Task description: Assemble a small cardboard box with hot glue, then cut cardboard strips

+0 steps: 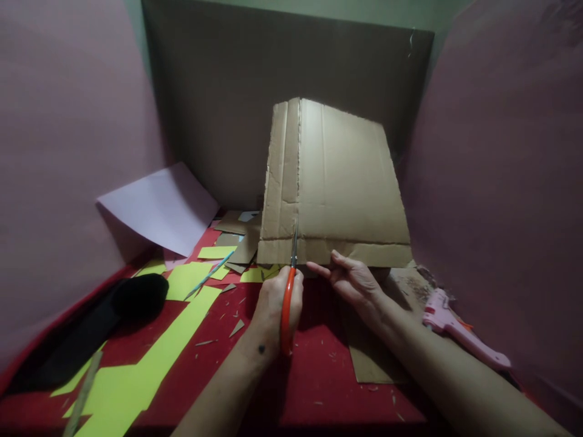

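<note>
A creased sheet of cardboard (355, 176) is held up in front of me, tilted, with a vertical crease line near its left side. Around the red handles of the scissors (286, 309), my left hand (276, 303) is closed. The blades point upward and lie at the cardboard's lower edge, along that crease; whether they are apart I cannot make out. My right hand (353, 279) pinches the lower edge of the cardboard, thumb in front, index finger stretched toward the scissors. The fingers behind the sheet are hidden.
Yellow paper pieces (159, 358), a blue pencil-like stick (209, 274) and cardboard scraps lie on the red cloth (314, 364) at left. A black object (113, 315) sits far left. At right is a pink glue gun (460, 328). Pink panels flank both sides; a lilac sheet (159, 203) leans left.
</note>
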The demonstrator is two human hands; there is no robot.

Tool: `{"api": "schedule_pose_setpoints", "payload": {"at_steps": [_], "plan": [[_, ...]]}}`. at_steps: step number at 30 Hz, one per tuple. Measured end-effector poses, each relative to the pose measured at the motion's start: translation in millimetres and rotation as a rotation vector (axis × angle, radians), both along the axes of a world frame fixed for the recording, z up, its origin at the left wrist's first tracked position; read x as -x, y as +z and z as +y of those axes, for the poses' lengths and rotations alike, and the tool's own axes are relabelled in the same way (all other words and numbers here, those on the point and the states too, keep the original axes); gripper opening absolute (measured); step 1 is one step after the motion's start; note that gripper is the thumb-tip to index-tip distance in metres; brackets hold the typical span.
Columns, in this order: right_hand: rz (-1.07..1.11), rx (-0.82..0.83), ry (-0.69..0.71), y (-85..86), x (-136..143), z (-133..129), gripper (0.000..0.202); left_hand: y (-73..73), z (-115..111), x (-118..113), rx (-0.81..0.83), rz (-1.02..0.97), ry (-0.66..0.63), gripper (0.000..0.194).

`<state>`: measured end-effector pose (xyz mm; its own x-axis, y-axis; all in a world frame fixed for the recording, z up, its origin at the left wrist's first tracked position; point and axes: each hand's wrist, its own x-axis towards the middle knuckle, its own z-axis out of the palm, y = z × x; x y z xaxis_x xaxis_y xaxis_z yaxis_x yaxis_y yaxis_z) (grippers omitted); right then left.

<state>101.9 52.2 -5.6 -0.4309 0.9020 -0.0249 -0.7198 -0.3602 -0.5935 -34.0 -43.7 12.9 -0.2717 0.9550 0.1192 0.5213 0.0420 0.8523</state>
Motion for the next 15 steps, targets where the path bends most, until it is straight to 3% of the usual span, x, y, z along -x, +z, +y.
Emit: {"api": "schedule_pose_setpoints", "payload": {"at_steps": [6, 10, 15], "plan": [[-0.017, -0.025, -0.004, -2.3, 1, 0, 0.025, -2.5, 9, -5, 0.137, -0.291, -0.019, 0.035], [-0.01, -0.045, -0.042, -10.0, 3, 2, 0.024, 1.2, 7, 1, 0.149, -0.251, 0.02, 0.009], [-0.013, -0.054, -0.073, -14.2, 4, 3, 0.023, 12.8, -3, 9, 0.121, -0.166, 0.013, 0.01]]}}
